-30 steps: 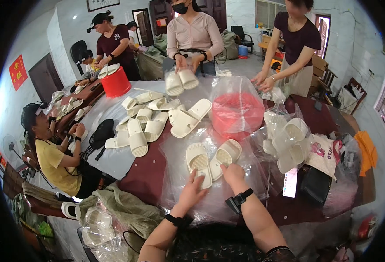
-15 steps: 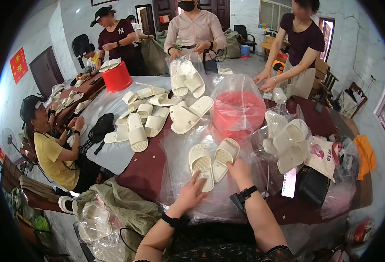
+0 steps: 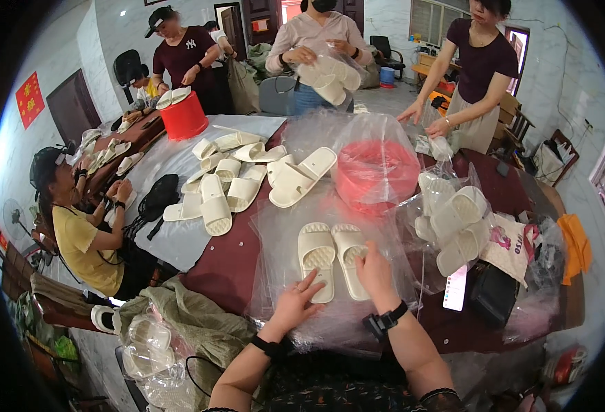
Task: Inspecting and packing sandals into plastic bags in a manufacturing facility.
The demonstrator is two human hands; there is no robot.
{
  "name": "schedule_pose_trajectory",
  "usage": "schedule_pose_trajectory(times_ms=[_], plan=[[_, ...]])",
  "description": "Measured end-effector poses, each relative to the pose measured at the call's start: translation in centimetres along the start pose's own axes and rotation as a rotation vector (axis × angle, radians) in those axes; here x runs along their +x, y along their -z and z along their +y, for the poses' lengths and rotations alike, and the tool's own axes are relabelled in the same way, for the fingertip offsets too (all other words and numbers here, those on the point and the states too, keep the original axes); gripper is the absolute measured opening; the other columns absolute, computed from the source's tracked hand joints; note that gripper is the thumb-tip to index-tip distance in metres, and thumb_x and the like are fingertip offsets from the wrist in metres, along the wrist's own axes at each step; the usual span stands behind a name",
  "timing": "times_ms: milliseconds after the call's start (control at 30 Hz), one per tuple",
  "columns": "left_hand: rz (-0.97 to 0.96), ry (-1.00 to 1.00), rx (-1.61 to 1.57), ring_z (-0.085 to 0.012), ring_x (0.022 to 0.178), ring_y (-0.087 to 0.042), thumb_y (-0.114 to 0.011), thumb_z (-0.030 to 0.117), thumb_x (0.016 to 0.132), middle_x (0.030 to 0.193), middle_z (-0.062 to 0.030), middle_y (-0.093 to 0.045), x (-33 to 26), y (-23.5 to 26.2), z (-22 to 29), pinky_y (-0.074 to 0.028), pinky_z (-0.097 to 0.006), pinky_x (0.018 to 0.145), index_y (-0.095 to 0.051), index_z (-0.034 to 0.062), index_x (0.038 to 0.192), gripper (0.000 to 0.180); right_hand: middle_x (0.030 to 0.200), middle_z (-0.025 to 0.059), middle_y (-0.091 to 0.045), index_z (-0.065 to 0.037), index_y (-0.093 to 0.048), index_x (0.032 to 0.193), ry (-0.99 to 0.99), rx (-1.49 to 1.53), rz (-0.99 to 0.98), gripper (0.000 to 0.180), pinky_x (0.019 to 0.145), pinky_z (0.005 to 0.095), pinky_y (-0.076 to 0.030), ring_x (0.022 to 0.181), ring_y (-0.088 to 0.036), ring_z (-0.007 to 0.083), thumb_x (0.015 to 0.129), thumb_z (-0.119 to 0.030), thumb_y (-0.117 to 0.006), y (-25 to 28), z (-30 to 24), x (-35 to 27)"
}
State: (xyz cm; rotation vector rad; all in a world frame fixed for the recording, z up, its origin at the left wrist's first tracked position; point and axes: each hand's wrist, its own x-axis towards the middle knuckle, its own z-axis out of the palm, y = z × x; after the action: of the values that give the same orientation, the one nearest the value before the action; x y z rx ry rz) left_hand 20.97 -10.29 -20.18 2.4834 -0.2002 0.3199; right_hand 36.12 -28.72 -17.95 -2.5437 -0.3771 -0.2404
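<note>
Lots to look at, so left to right. At the far left a co-worker in a yellow top [image 3: 86,237] sits low at the table's side. Below, some plastic-wrapped slippers [image 3: 148,343] lie up against a greenish sack [image 3: 189,319], which probably stops them sliding off. Then a floppy black bag [image 3: 160,198], and behind it a red tub [image 3: 184,118] with slippers on top, handy as a raised perch I guess. Next the loose slipper heap [image 3: 227,180], some lying across others; looks like nobody cared about order there.

Middle bit: clear plastic sheets [image 3: 275,237] lie flat on the dark red table [image 3: 213,271], and imo they give the pair a smooth base. The left hand [image 3: 294,303] is spread, fingertips on the heel end of the left slipper [image 3: 316,246]. The right slipper [image 3: 347,240] sits just beside it, both with heels toward the wearer, so the heels are the easy bit to reach. The right hand [image 3: 374,275] is at that one's outer edge; pinching or just resting, can't tell. Hands are apart, one per slipper, which I reckon keeps the two lined up.

Further right there's a red round thing [image 3: 377,172] under clear plastic, then bagged slippers [image 3: 459,213] bunched up, and a phone [image 3: 455,287] lying face up, maybe for a quick glance.
</note>
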Motion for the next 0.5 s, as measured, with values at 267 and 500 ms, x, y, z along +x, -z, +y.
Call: schedule_pose_trajectory(times_ms=[267, 500], plan=[[-0.009, -0.043, 0.136, -0.0421, 0.114, -0.053, -0.073, 0.024, 0.081, 0.156, -0.023, -0.024, -0.2, -1.2, 0.4, -0.048, -0.045, 0.094, -0.051, 0.0179, 0.138, 0.062, 0.08, 0.0169, -0.066, -0.002, -0.062, 0.093, 0.245, -0.09, 0.091, 0.039, 0.067, 0.0474, -0.052, 0.073, -0.065, 0.0372, 0.086, -0.04, -0.066, -7.1, -1.8, -1.4], [0.13, -0.027, -0.157, -0.0438, 0.127, -0.044, -0.069, 0.026, 0.084, 0.154, -0.0283, -0.021, -2.1, -1.9, 0.1, -0.042, -0.047, 0.102, -0.046, 0.0053, 0.138, 0.062, 0.077, 0.0188, -0.065, -0.002, -0.061, 0.079, 0.183, 0.066, 0.075, 0.029, 0.064, 0.0496, -0.049, 0.073, -0.064, 0.0379, 0.089, -0.03, -0.06, -5.8, 0.1, 0.4]])
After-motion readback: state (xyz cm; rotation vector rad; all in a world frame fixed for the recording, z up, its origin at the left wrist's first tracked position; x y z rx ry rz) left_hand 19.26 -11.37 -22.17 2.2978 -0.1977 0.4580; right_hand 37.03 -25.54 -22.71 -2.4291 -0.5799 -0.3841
